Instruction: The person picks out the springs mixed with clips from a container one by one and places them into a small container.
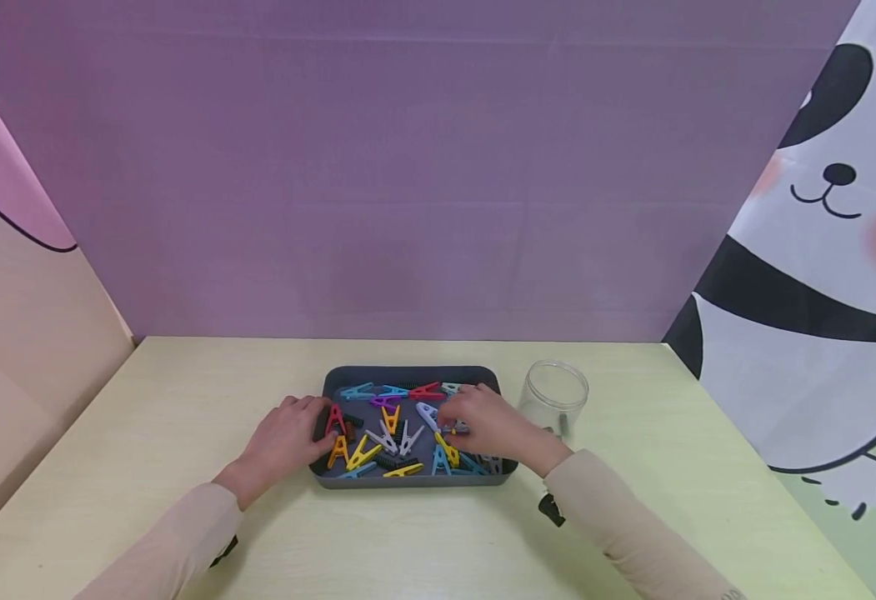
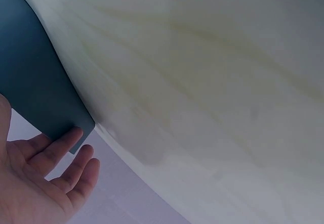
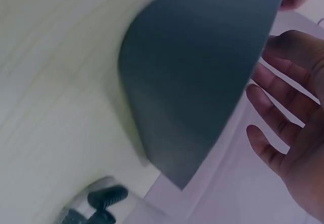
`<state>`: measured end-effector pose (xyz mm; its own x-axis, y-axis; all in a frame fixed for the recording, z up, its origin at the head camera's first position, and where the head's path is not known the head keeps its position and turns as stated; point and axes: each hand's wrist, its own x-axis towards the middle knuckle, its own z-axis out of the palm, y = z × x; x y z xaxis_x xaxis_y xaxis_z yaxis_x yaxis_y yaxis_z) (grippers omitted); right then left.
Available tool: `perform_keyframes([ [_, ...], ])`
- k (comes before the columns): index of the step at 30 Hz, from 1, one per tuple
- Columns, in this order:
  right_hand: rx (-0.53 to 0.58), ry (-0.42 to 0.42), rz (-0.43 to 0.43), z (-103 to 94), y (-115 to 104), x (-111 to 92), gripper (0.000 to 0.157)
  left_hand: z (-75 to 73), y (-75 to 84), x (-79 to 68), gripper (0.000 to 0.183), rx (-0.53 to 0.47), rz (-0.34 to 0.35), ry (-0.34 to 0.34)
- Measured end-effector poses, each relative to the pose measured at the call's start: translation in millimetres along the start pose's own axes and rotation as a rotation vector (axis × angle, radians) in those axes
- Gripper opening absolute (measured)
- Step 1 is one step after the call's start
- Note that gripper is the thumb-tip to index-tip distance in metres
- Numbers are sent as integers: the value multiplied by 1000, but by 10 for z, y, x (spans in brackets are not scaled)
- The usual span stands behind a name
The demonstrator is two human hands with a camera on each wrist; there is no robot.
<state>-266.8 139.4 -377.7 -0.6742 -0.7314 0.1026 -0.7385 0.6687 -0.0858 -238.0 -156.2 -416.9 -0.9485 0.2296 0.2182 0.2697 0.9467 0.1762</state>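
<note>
A dark grey tray [image 1: 412,482] holds several plastic clips in many colours, among them a red clip [image 1: 335,419] and a yellow clip [image 1: 363,452]. Black ribbed pieces [image 1: 396,461] lie between them. My left hand [image 1: 287,437] rests at the tray's left side; in the left wrist view its loosely extended fingers [image 2: 55,153] touch or lie beside the tray's outer wall [image 2: 40,72]. Over the tray's right half is my right hand [image 1: 490,421], fingers reaching down among the clips. A greyish piece shows by its thumb; whether it is pinched I cannot tell. In the right wrist view the tray wall hides some fingertips.
A clear jar [image 1: 555,392] stands just right of the tray, behind my right wrist. Dark ribbed pieces [image 3: 108,196] show inside it in the right wrist view. The pale wooden table [image 1: 377,542] ends at a purple backdrop [image 1: 407,183].
</note>
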Motion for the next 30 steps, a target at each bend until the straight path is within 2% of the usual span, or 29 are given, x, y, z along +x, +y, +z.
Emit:
perform_keyframes([
  [15, -53, -58, -66, 85, -240, 152, 18, 9, -7, 13, 51, -2, -7, -11],
  [30, -92, -81, -117, 200, -265, 226, 14, 10, -4, 10, 52, -2, -11, -11],
])
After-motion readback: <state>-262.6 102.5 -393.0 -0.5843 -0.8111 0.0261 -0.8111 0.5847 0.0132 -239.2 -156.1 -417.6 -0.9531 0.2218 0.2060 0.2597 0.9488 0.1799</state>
